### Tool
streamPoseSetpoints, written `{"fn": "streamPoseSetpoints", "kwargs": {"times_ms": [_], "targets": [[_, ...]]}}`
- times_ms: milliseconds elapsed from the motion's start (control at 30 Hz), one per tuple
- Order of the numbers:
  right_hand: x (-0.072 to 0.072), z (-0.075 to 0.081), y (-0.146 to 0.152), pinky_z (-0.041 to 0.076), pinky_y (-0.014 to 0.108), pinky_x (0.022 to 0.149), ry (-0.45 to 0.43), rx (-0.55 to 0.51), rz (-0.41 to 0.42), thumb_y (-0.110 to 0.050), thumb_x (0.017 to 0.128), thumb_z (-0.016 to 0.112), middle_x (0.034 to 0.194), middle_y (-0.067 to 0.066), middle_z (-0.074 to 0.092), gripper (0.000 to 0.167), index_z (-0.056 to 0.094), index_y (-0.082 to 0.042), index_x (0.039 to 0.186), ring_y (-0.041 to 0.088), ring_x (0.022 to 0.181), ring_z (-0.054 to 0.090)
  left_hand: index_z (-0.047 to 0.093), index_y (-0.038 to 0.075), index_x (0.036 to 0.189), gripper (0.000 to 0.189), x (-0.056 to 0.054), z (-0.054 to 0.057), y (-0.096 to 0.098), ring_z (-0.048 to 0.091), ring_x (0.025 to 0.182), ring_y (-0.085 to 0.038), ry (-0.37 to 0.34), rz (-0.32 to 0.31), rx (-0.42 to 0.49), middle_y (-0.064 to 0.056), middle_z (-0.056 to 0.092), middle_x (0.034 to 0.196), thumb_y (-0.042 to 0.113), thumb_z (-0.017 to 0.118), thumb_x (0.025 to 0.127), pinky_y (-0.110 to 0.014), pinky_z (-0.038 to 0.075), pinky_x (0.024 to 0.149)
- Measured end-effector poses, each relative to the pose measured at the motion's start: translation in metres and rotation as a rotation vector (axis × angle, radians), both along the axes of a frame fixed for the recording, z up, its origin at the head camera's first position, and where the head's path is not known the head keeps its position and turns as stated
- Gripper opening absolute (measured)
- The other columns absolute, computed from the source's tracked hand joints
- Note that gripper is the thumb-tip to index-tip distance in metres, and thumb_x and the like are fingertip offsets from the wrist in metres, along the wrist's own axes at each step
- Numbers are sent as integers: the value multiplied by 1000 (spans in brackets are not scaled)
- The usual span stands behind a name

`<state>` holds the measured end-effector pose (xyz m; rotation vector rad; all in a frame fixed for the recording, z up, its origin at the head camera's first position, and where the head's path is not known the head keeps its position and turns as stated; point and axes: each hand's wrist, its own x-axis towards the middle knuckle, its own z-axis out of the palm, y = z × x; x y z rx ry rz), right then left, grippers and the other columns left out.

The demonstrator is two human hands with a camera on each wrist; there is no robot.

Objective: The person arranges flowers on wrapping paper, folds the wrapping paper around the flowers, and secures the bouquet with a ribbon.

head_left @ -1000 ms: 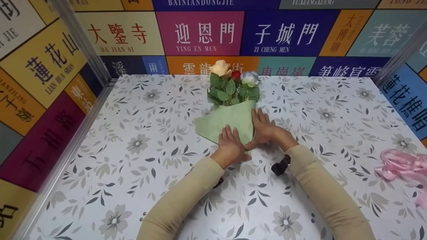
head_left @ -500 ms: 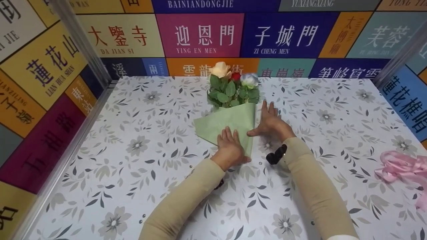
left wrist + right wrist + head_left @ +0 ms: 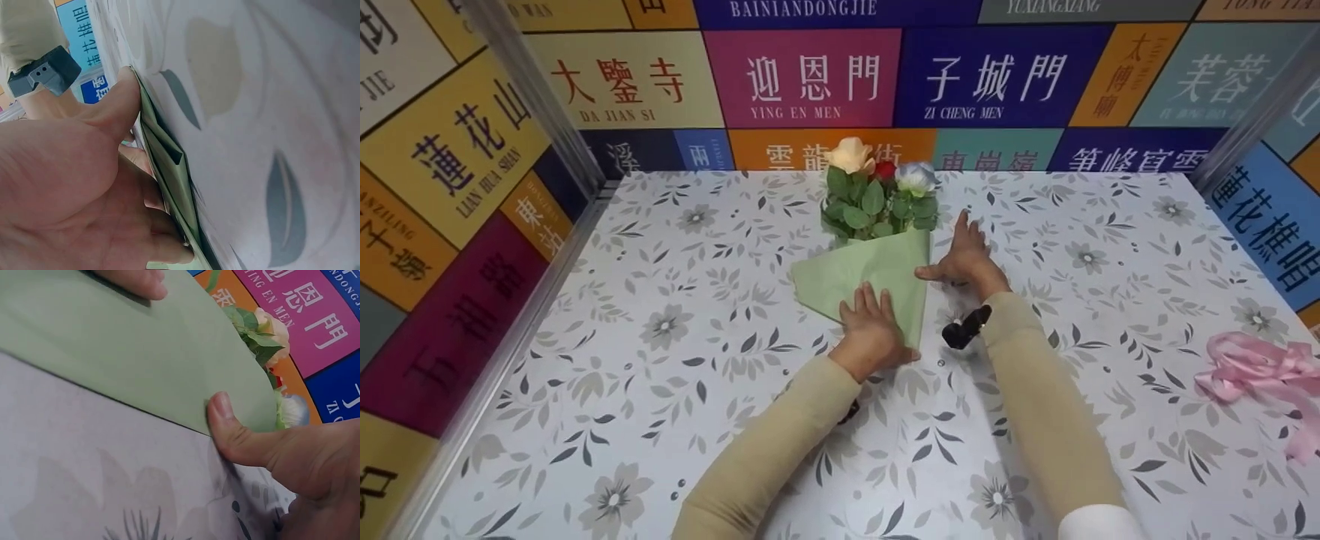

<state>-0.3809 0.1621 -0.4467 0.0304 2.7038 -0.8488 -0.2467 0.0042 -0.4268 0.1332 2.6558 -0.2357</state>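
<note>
A green sheet of wrapping paper (image 3: 859, 271) is folded around a small bouquet on the table. Out of its top come a peach rose (image 3: 851, 155), a red flower (image 3: 884, 171), a pale blue-white flower (image 3: 916, 178) and green leaves (image 3: 856, 217). My left hand (image 3: 871, 334) rests spread on the paper's lower part, its thumb at the bottom tip. In the left wrist view, layered folds of the paper (image 3: 174, 169) show at its lower end. With its thumb on the paper's right edge, my right hand (image 3: 966, 256) has its other fingers extended over the tablecloth.
A pink ribbon (image 3: 1252, 367) lies loosely heaped at the table's right side. The table (image 3: 675, 420) has a floral cover and is bounded by panels (image 3: 802, 79) with colourful lettering at the back and sides. Dark wrist cameras (image 3: 966, 328) sit at the cuffs.
My right hand has slid up along the paper's right edge, away from the bottom tip, its fingers now off the paper. The left hand has stayed on the paper.
</note>
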Motion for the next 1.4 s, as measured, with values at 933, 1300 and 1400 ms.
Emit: {"fn": "streamPoseSetpoints", "kwargs": {"times_ms": [933,1300,1400], "targets": [[-14,-11,-6,51,57,91,325,59,-330,-37,82,83,112,29,69,61,62,9,117,46,105,65,0,12,162,108,-2,-3,0,5,158,-25,-7,-14,-31,-15,-1,169,78,44,88,-44,16,127],[-19,-16,-9,38,41,65,367,49,-379,-40,78,85,68,2,45,49,46,-11,69,23,70,43,2,10,162,109,-1,-1,-3,6,158,-28,9,-10,-3,-18,0,169,78,45,88,-41,16,128],[-18,-17,-8,41,43,70,386,43,-388,-40,78,85,70,3,48,47,50,-10,71,23,70,46,3,10,162,108,0,-1,-3,7,158,-28,17,-11,3,-17,2,169,77,46,88,-40,17,127]]}}
